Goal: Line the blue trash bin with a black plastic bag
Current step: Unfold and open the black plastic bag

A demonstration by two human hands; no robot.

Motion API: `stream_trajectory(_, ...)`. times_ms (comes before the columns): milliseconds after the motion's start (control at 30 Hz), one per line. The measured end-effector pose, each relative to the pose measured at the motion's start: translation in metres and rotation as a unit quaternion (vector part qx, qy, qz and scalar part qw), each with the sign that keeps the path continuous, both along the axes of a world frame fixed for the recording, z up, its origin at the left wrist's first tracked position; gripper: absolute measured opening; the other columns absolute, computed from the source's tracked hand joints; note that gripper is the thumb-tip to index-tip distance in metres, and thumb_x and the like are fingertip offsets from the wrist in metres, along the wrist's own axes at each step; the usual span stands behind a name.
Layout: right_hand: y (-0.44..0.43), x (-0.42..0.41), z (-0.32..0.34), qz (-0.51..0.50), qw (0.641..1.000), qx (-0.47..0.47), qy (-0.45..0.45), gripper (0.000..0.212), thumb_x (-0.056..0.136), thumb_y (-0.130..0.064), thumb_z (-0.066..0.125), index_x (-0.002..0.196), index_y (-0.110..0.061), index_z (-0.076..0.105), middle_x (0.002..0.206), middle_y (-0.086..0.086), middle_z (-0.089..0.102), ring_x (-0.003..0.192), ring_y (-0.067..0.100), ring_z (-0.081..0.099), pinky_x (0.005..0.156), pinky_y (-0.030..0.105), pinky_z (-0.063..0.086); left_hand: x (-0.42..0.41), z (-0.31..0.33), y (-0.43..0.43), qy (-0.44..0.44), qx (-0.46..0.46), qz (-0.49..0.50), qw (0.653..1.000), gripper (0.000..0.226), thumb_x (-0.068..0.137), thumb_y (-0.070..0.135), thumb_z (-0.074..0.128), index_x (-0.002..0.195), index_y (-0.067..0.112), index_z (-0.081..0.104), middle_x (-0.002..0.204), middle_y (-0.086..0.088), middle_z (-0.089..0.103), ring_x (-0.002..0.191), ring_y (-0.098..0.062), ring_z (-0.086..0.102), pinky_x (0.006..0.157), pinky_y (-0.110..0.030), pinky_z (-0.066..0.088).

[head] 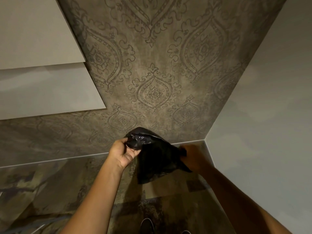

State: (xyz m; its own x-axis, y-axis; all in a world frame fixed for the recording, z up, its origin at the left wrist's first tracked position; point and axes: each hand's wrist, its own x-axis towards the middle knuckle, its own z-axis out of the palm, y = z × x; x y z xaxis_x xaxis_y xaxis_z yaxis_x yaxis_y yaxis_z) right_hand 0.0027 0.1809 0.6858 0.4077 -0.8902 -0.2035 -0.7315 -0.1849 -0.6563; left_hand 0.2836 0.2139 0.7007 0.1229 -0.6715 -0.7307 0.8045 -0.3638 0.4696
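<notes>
A black plastic bag [154,159] hangs crumpled between both hands in front of a patterned wall. My left hand [122,152] pinches the bag's upper left edge, fingers curled around the plastic. My right hand [191,157] grips the bag's right edge, back of the hand toward the camera. The bag sags below the hands, above the floor. No blue trash bin shows in the head view.
A patterned wall [155,73] stands straight ahead, meeting a plain pale wall [270,98] at a corner on the right. Pale cabinet panels [33,48] jut out at the upper left. A skirting strip [67,158] runs along the glossy floor [59,191]; my shoes [147,224] show at the bottom.
</notes>
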Motion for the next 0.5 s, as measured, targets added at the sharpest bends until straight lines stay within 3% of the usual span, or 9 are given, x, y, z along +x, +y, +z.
stream_trajectory(67,0.001,-0.001,-0.005,-0.014,1.000,-0.019,-0.013,0.011,0.098,-0.016,0.064,0.094,-0.019,0.074,0.080,-0.013,0.067,0.071,-0.004,0.055,0.073,0.018,0.041,0.002,-0.001,0.000,-0.023,-0.013,-0.024,0.999,0.034,0.108,0.013,0.040,0.105,-0.002,0.071,0.088,-0.023,0.082,0.077,-0.035,0.082,0.057,-0.047,0.066)
stream_trajectory(133,-0.002,-0.002,-0.006,-0.041,0.998,-0.001,-0.047,0.028,0.098,-0.013,0.065,0.076,-0.031,0.064,0.070,-0.021,0.057,0.065,-0.009,0.054,0.071,0.019,0.040,0.006,-0.006,0.003,-0.052,-0.018,-0.068,0.996,0.029,0.106,0.017,0.050,0.109,0.002,0.075,0.096,-0.021,0.083,0.081,-0.033,0.083,0.058,-0.043,0.066)
stream_trajectory(200,-0.005,-0.006,-0.004,-0.070,0.992,0.048,-0.091,0.028,0.101,-0.012,0.064,0.079,-0.029,0.071,0.075,-0.010,0.069,0.073,-0.003,0.065,0.074,0.024,0.051,0.013,-0.011,0.007,-0.070,-0.028,-0.098,0.992,0.027,0.105,0.023,0.057,0.115,0.005,0.075,0.103,-0.020,0.083,0.085,-0.032,0.083,0.062,-0.043,0.067)
stream_trajectory(267,-0.009,-0.011,0.001,-0.101,0.976,0.124,-0.145,0.020,0.104,-0.010,0.059,0.103,-0.002,0.077,0.095,0.018,0.077,0.088,0.024,0.072,0.091,0.042,0.059,0.021,-0.017,0.010,-0.115,-0.035,-0.117,0.986,0.023,0.104,0.025,0.061,0.113,0.008,0.075,0.103,-0.019,0.083,0.083,-0.031,0.083,0.062,-0.042,0.067)
stream_trajectory(300,-0.011,-0.014,0.002,-0.130,0.955,0.178,-0.197,0.023,0.104,-0.010,0.057,0.111,0.007,0.072,0.098,0.022,0.076,0.089,0.028,0.072,0.092,0.047,0.060,0.024,-0.019,0.013,-0.147,-0.033,-0.122,0.981,0.020,0.104,0.024,0.061,0.110,0.010,0.075,0.100,-0.018,0.083,0.079,-0.029,0.082,0.061,-0.041,0.067)
stream_trajectory(367,-0.011,-0.019,0.006,-0.198,0.870,0.301,-0.336,0.027,0.101,-0.015,0.060,0.117,0.006,0.068,0.097,0.017,0.078,0.087,0.029,0.076,0.082,0.047,0.064,0.029,-0.023,0.017,-0.206,-0.034,-0.133,0.969,0.019,0.104,0.024,0.062,0.107,0.012,0.077,0.103,-0.018,0.083,0.077,-0.026,0.082,0.062,-0.036,0.066)
stream_trajectory(433,-0.013,-0.024,0.013,-0.205,0.805,0.370,-0.417,0.038,0.100,-0.020,0.062,0.128,0.006,0.066,0.119,0.026,0.073,0.109,0.041,0.071,0.098,0.055,0.056,0.031,-0.025,0.022,-0.244,-0.043,-0.157,0.956,0.026,0.102,0.027,0.065,0.114,0.009,0.078,0.109,-0.020,0.082,0.088,-0.027,0.081,0.070,-0.033,0.066)
stream_trajectory(500,-0.013,-0.025,0.018,-0.167,0.786,0.395,-0.445,0.044,0.103,-0.025,0.059,0.134,0.005,0.064,0.132,0.029,0.067,0.122,0.042,0.064,0.109,0.055,0.046,0.033,-0.025,0.025,-0.272,-0.035,-0.174,0.946,0.030,0.101,0.031,0.068,0.114,0.007,0.079,0.106,-0.019,0.083,0.093,-0.030,0.081,0.074,-0.032,0.065)
